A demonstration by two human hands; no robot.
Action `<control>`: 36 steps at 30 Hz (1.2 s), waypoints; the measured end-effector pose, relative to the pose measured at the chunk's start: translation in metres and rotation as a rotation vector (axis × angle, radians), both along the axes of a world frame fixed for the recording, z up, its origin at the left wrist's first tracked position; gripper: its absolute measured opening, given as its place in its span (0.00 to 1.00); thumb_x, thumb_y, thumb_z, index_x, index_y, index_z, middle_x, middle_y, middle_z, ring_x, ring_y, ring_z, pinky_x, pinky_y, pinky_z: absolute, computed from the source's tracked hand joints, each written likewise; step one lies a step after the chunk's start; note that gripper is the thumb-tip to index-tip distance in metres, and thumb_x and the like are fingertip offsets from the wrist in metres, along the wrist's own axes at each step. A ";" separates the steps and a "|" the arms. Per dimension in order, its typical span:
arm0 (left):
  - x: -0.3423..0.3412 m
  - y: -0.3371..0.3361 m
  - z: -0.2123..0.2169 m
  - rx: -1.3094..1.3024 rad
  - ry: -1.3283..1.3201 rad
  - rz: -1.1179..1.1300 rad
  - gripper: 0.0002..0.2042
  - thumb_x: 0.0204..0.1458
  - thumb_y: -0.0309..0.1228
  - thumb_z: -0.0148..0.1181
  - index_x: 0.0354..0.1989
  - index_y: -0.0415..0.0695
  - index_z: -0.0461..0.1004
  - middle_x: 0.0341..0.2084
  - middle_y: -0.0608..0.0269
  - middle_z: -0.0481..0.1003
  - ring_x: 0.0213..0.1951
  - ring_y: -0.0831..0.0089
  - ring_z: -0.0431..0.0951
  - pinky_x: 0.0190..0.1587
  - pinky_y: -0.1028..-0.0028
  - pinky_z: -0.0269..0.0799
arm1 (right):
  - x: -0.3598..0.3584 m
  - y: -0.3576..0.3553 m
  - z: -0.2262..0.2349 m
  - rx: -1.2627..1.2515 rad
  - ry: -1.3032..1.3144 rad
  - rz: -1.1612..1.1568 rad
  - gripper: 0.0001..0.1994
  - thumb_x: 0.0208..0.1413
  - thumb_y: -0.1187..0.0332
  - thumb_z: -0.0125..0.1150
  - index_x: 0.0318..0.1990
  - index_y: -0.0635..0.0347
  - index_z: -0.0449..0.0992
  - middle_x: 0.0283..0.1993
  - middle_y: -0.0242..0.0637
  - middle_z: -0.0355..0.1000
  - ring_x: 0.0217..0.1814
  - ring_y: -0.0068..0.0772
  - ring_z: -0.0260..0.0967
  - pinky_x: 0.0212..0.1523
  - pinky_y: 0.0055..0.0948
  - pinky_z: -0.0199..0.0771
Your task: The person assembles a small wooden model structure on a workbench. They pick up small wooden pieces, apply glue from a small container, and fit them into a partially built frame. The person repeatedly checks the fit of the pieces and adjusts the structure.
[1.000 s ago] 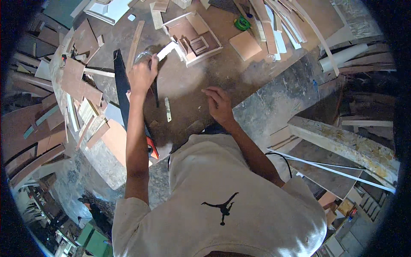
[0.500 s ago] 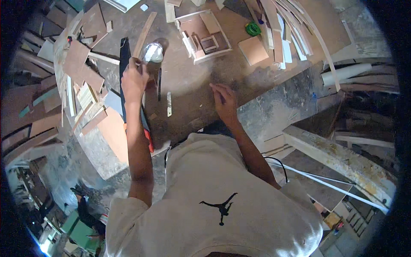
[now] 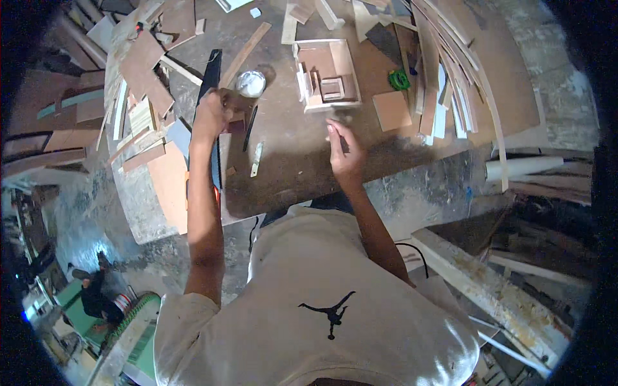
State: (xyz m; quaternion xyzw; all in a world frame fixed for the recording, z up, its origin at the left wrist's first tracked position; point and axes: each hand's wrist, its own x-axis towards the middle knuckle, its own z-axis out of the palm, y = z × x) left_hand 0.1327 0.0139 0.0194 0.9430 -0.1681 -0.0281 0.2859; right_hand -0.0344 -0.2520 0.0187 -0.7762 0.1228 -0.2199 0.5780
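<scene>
Table [image 3: 296, 174]: broad, dark, dusty top, crowded with offcuts; we stand at its near edge.

Plywood panels [image 3: 145, 64] stacked at the far left; a fan of long thin wood strips [image 3: 444, 71] at the far right. Stiff, light stock by the look of it.

Hand saw [image 3: 211, 83], dark blade, lying along the left side of the table and passing under our left hand. Long, rigid, toothed edge; we judge it best taken at the handle end, which the forearm hides.

Small open wooden box [image 3: 325, 77], pale frame with a smaller frame inside, just beyond our right hand. Thin walls, probably light and easy to rack; we would lift it by two opposite outer walls, not the inner frame.

Left hand [image 3: 212, 112]: fingers curled shut over a small wooden block [image 3: 237, 117], pressed down on the table beside the saw. Block looks hard, light, easily pinched by its sides.

Right hand [image 3: 344, 151]: hovering above the table, fingers loosely bent; something slim and dark may sit between them, we cannot tell.

Small round whitish container [image 3: 250, 83], just past the left hand. Green tape roll [image 3: 398, 80] to the right of the box.
</scene>
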 end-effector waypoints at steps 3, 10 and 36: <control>-0.015 -0.005 0.016 -0.204 -0.054 0.116 0.08 0.58 0.27 0.56 0.40 0.36 0.79 0.26 0.43 0.78 0.32 0.55 0.81 0.35 0.63 0.73 | 0.015 0.000 0.011 -0.069 -0.014 0.154 0.11 0.61 0.74 0.59 0.50 0.62 0.79 0.40 0.38 0.78 0.38 0.30 0.74 0.43 0.26 0.73; -0.080 -0.026 0.063 -0.770 0.387 0.531 0.14 0.62 0.36 0.57 0.41 0.37 0.79 0.20 0.76 0.67 0.23 0.85 0.59 0.27 0.79 0.53 | 0.070 0.022 0.041 -0.274 -0.212 0.518 0.22 0.60 0.70 0.61 0.63 0.53 0.71 0.56 0.45 0.66 0.55 0.41 0.66 0.54 0.34 0.69; -0.081 -0.069 0.033 -0.546 0.304 0.830 0.18 0.61 0.38 0.54 0.49 0.35 0.79 0.19 0.68 0.69 0.24 0.80 0.66 0.28 0.75 0.63 | 0.173 -0.073 0.053 0.366 0.067 0.649 0.22 0.70 0.57 0.43 0.59 0.67 0.70 0.59 0.40 0.71 0.59 0.25 0.64 0.59 0.26 0.59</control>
